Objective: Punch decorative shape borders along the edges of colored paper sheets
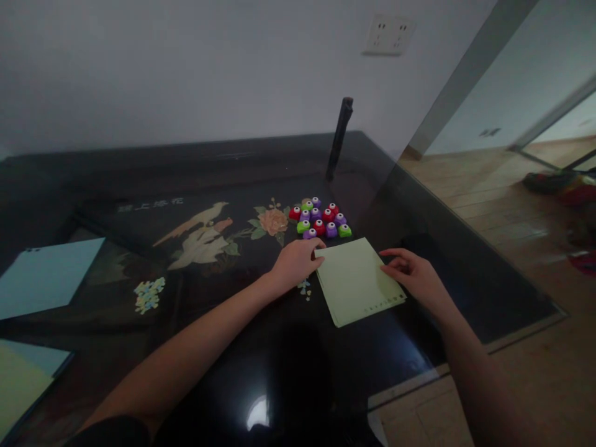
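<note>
A pale green sheet of paper (354, 280) lies on the dark glass-topped table (279, 372). My left hand (298, 262) rests at the sheet's far left corner, fingers curled and pinching that corner. My right hand (414, 273) touches the sheet's right edge with bent, parted fingers. Just beyond the sheet sits a cluster of several small red, purple and green paper punches (320, 218). A few small paper cut-outs (305, 288) lie by my left wrist.
A heap of pale cut-out shapes (149, 293) lies left of centre. Light blue sheets (44, 275) and a yellow-green sheet (18, 382) sit at the left edge. A black post (339, 138) stands at the back. The table's right edge borders a wooden floor (512, 205).
</note>
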### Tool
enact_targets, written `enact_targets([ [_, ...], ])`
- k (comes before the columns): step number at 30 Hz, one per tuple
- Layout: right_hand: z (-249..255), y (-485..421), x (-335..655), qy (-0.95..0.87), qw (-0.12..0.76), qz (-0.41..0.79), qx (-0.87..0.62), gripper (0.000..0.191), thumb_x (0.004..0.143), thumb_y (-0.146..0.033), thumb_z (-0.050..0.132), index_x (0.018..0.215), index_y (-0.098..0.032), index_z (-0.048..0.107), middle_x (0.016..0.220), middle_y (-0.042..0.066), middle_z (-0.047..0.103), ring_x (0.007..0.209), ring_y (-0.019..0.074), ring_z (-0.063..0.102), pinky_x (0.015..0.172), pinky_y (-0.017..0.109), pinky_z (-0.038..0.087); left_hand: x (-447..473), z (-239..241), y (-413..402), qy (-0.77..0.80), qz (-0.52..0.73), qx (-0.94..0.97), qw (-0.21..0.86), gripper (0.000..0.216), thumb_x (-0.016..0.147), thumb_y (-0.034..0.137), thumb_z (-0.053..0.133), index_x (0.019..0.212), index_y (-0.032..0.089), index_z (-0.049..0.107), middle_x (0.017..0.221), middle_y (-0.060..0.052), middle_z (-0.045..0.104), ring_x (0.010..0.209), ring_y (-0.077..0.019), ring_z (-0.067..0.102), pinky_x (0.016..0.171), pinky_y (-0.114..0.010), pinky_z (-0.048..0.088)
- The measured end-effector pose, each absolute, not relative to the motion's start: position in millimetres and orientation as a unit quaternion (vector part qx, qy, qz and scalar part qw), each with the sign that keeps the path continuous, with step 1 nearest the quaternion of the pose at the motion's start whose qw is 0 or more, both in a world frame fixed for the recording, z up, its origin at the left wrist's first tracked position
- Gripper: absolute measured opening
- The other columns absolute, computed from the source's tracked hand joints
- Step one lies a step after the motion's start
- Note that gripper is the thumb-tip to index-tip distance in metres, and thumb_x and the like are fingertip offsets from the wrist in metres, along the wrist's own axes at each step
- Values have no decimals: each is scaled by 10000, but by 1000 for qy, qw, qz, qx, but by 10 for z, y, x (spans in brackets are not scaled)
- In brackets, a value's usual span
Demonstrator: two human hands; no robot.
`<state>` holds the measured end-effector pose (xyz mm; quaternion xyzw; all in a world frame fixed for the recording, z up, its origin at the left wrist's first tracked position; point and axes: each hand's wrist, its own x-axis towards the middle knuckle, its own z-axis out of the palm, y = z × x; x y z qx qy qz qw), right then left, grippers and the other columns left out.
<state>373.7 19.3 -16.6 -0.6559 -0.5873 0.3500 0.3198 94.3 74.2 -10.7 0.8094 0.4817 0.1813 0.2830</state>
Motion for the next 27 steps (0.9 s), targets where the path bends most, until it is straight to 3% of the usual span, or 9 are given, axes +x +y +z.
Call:
enact_targets([
  [11, -164, 153, 3727, -645, 273, 271, -661, 258, 741, -376, 656, 960, -241, 678, 685, 26, 640, 555, 176, 568, 512, 310, 456, 934, -105, 708, 463, 165, 831, 260, 255, 838, 199, 599, 1087, 162, 637, 1005, -73, 615, 898, -229, 608, 837, -366, 489],
  [16, -145, 107, 3725, -657, 266, 229, -667, 256, 765, -395, 632, 965, -243, 683, 675, 19, 608, 566, 176, 557, 530, 317, 458, 877, -78, 709, 434, 196, 849, 227, 329, 863, 222, 600, 1177, 122, 600, 1141, -115, 557, 1108, -259, 533, 992, -392, 430],
  [19, -112, 92, 3724, -661, 271, 201, -671, 245, 793, -404, 617, 958, -237, 687, 705, 32, 622, 585, 183, 569, 551, 331, 468, 850, -65, 713, 422, 178, 858, 233, 373, 862, 251, 614, 1207, 115, 577, 1195, -128, 549, 1137, -268, 517, 1017, -410, 411],
  [23, -60, 69, 3765, -679, 295, 212, -638, 273, 800, -440, 628, 980, -241, 680, 881, 75, 664, 762, 231, 635, 666, 374, 525, 851, -59, 699, 423, 136, 867, 223, 423, 842, 304, 645, 1214, 114, 573, 1159, -123, 563, 1108, -278, 522, 997, -413, 419],
  [27, -60, -49, 3873, -728, 264, 228, -590, 460, 756, -474, 688, 1166, -276, 622, 1243, 109, 605, 1140, 323, 575, 936, 489, 494, 865, -73, 675, 421, 132, 873, 208, 426, 847, 315, 637, 1218, 113, 576, 1138, -117, 562, 1087, -274, 519, 991, -406, 418],
])
